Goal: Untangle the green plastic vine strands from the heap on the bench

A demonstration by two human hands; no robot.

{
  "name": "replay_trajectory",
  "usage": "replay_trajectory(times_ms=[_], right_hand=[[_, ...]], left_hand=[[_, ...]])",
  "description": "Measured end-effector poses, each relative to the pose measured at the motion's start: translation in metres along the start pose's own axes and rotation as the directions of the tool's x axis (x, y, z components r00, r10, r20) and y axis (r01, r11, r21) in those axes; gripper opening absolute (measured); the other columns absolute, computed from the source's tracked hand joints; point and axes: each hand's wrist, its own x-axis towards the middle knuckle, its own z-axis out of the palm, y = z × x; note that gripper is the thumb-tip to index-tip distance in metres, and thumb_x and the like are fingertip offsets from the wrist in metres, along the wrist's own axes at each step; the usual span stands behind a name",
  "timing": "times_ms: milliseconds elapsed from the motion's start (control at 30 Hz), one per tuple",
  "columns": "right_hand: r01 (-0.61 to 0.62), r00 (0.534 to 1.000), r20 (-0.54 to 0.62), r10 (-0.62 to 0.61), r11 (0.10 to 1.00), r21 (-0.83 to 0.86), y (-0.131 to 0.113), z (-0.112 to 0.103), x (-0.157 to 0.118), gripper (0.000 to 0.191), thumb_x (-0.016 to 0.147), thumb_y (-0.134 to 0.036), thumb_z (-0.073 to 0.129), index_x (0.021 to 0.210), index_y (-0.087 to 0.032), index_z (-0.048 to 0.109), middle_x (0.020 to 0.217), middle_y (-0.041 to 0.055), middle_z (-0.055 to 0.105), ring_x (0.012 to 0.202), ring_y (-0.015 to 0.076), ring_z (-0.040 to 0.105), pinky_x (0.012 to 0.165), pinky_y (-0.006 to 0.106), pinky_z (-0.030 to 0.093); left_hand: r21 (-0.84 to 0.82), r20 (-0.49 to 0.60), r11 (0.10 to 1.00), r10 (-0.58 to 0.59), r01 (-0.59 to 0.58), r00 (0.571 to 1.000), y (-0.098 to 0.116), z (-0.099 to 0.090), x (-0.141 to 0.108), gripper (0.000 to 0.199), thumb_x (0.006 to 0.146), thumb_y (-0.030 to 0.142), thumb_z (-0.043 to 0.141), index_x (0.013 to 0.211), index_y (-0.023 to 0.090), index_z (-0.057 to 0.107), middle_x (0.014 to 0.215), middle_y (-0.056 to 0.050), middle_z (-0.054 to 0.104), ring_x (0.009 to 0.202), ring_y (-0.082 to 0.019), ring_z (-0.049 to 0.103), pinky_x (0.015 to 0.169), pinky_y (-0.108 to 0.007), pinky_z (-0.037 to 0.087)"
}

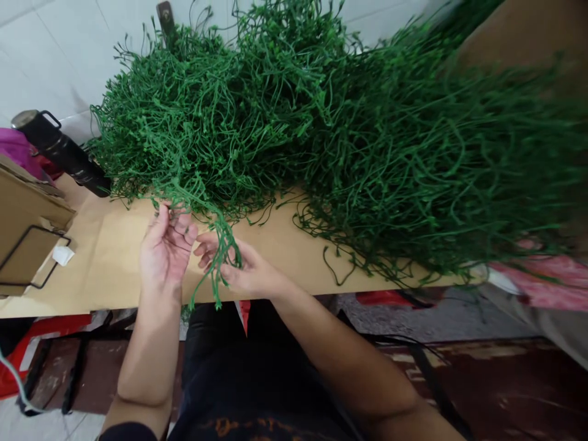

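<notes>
A bundle of thin green artificial plant stems [223,242] hangs over my right hand [243,266], which has its fingers and thumb curled around it. The bundle's small forked tips dangle below toward the board's front edge, and its upper end runs into the large heap of green stems [206,116]. Just to the left, my left hand [168,248] is palm up with its fingers apart and slightly bent. Its fingertips are at the heap's lower edge, against a few strands; whether they pinch any is not clear.
A black flask [68,153] leans at the heap's left end. A cardboard box [27,226] with a black wire frame [34,285] stands at far left. Brown board [114,263] covers the table. At right, another person's pink patterned clothing [546,282] is close to the heap.
</notes>
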Motion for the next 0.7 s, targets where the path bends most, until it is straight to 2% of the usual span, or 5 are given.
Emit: replay_trajectory(times_ms=[133,333,467,567,700], right_hand=[[-0.151,0.974,-0.127,0.188,0.954,0.257,0.000,-0.012,-0.004,0.038,0.068,-0.051,0.068,0.077,-0.017,0.054,0.066,-0.0008,0.052,0.056,0.0070,0.049,0.054,0.022,0.041],[-0.187,0.818,-0.452,0.356,0.907,0.376,0.004,-0.032,-0.013,0.039,0.057,-0.033,0.076,0.089,-0.022,0.057,0.085,0.0002,0.062,0.069,0.0103,0.058,0.061,0.025,0.047],[-0.124,0.740,-0.658,0.141,0.990,0.074,0.000,-0.040,-0.025,0.031,0.066,-0.030,0.067,0.094,-0.021,0.056,0.100,0.0040,0.060,0.093,0.0147,0.057,0.085,0.033,0.048],[-0.132,0.704,-0.694,-0.152,0.932,-0.338,-0.007,-0.038,-0.033,0.028,0.075,-0.034,0.058,0.100,-0.021,0.055,0.106,0.0076,0.057,0.103,0.0186,0.053,0.095,0.041,0.042],[-0.172,0.824,-0.476,-0.308,0.665,-0.727,-0.006,-0.030,-0.032,0.034,0.073,-0.036,0.063,0.101,-0.018,0.056,0.101,0.0097,0.057,0.099,0.0220,0.053,0.090,0.041,0.043]], left_hand=[[0.039,-0.015,0.998,0.058,-0.057,0.998,-0.008,-0.016,-0.001,0.011,0.073,0.022,0.068,0.079,0.019,0.059,0.068,0.005,0.069,0.061,-0.008,0.067,0.054,-0.016,0.053],[0.237,0.022,0.953,0.189,-0.189,0.982,-0.018,-0.034,-0.003,0.024,0.064,0.026,0.075,0.078,0.020,0.057,0.071,0.005,0.067,0.068,-0.011,0.069,0.052,-0.016,0.052],[0.305,-0.005,0.923,0.247,-0.234,0.969,-0.024,-0.036,-0.003,0.025,0.064,0.029,0.074,0.079,0.020,0.057,0.070,0.005,0.065,0.064,-0.010,0.067,0.050,-0.015,0.050],[0.326,-0.007,0.915,0.253,-0.237,0.968,-0.030,-0.032,-0.002,0.026,0.063,0.031,0.075,0.079,0.020,0.057,0.071,0.005,0.064,0.063,-0.010,0.067,0.048,-0.015,0.049],[0.308,-0.007,0.924,0.239,-0.225,0.971,-0.037,-0.024,-0.003,0.027,0.063,0.031,0.075,0.078,0.020,0.056,0.070,0.005,0.062,0.062,-0.009,0.065,0.049,-0.015,0.049]])
